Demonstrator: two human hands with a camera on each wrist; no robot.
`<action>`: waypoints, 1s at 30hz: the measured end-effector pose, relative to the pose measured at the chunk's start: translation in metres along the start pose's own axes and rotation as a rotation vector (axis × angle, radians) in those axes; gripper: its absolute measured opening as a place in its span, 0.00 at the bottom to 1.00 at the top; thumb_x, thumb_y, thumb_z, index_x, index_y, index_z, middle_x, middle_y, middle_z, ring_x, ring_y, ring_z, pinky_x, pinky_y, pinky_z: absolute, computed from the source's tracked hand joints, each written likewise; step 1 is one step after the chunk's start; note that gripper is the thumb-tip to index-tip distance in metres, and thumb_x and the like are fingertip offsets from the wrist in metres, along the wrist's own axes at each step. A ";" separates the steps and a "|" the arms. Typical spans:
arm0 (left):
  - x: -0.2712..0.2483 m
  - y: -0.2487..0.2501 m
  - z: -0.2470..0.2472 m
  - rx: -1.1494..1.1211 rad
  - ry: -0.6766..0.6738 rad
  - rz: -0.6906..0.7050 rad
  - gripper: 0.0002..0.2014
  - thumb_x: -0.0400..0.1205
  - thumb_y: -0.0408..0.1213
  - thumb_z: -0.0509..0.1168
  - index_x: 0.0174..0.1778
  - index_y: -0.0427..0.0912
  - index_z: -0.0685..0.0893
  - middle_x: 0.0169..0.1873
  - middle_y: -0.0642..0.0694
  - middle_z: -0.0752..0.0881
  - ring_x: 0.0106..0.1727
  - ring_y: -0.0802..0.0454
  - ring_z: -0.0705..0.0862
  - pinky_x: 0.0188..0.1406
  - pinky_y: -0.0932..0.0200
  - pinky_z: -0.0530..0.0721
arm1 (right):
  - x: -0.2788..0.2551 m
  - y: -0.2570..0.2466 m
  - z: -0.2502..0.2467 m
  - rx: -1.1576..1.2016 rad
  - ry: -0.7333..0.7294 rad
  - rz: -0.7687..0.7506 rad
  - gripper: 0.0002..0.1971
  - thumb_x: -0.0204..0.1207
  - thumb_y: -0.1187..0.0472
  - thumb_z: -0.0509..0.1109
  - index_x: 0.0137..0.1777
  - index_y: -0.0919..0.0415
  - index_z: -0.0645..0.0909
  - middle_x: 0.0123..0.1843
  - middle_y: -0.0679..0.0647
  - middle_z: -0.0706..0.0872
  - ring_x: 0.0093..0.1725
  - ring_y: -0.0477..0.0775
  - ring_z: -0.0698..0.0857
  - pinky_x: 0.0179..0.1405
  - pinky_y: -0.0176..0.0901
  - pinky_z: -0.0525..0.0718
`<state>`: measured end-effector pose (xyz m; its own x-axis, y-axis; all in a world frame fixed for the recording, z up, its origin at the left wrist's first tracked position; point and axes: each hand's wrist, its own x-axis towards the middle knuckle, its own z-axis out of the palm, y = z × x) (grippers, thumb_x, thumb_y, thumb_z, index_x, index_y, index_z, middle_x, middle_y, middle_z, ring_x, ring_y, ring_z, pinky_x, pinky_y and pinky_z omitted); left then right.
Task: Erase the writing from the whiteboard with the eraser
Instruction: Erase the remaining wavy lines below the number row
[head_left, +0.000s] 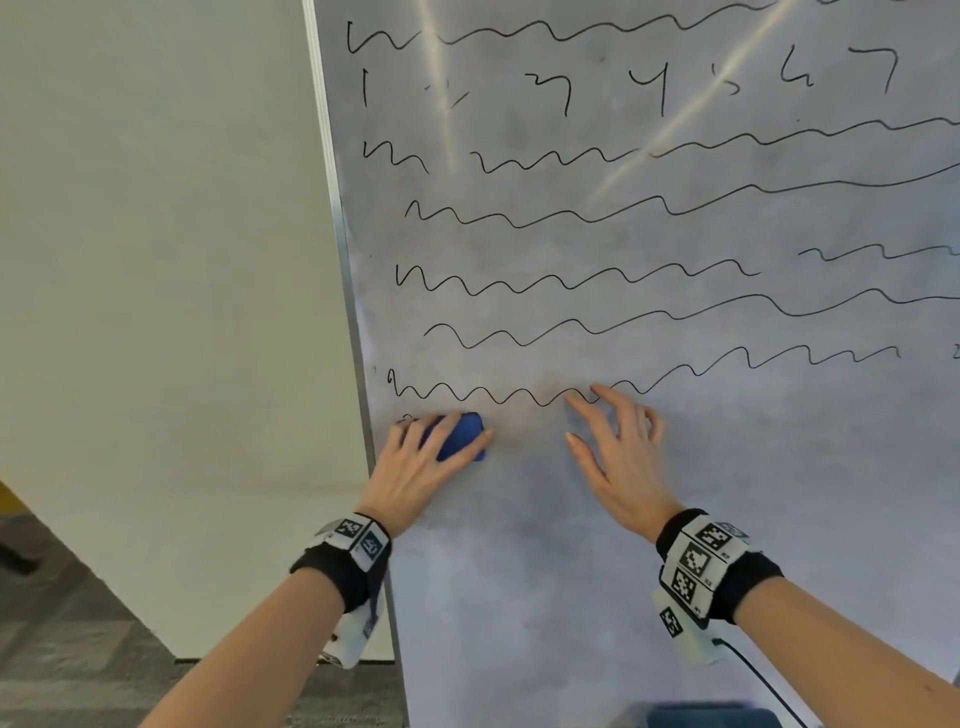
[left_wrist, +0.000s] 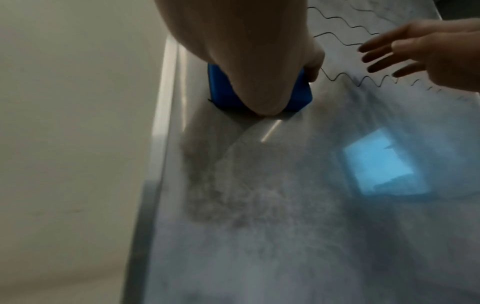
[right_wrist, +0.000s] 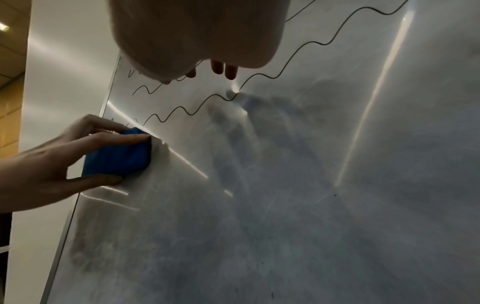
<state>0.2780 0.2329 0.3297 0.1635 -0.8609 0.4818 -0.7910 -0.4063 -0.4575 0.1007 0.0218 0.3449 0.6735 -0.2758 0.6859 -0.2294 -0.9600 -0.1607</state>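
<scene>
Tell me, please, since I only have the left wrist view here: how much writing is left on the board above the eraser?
Observer: In the head view, the whiteboard carries about seven wavy lines plus a row of digits near the top.
Operator: Thank you. Is anything left at the eraser's own level?
Observer: A small mark shows just left of the blue eraser, by the left hand.
Operator: And the right hand?
Observer: In the right wrist view, the right hand has its fingertips at the lowest wavy line; whether they touch the board is unclear.
</scene>
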 end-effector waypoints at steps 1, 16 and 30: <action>0.002 0.010 0.002 -0.001 0.001 0.028 0.41 0.70 0.21 0.42 0.80 0.55 0.66 0.68 0.37 0.73 0.58 0.37 0.76 0.51 0.44 0.70 | 0.000 -0.002 0.001 -0.001 -0.003 -0.007 0.21 0.83 0.46 0.52 0.73 0.49 0.71 0.71 0.57 0.71 0.63 0.59 0.75 0.67 0.55 0.62; -0.002 0.011 0.005 -0.013 0.013 0.038 0.43 0.68 0.21 0.43 0.80 0.56 0.66 0.69 0.37 0.72 0.58 0.36 0.75 0.50 0.44 0.76 | 0.002 -0.005 0.001 -0.024 -0.020 -0.024 0.21 0.83 0.45 0.51 0.73 0.49 0.71 0.71 0.57 0.70 0.62 0.61 0.77 0.66 0.55 0.62; -0.014 0.001 0.007 -0.041 0.004 0.034 0.49 0.61 0.18 0.58 0.81 0.56 0.66 0.70 0.37 0.75 0.61 0.39 0.75 0.52 0.46 0.73 | 0.007 -0.015 0.005 0.021 -0.036 -0.054 0.23 0.84 0.43 0.48 0.73 0.49 0.71 0.70 0.59 0.72 0.60 0.62 0.77 0.68 0.56 0.62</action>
<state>0.2792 0.2428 0.3176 0.1345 -0.8726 0.4695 -0.8193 -0.3644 -0.4426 0.1128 0.0340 0.3483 0.7091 -0.2249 0.6683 -0.1776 -0.9742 -0.1394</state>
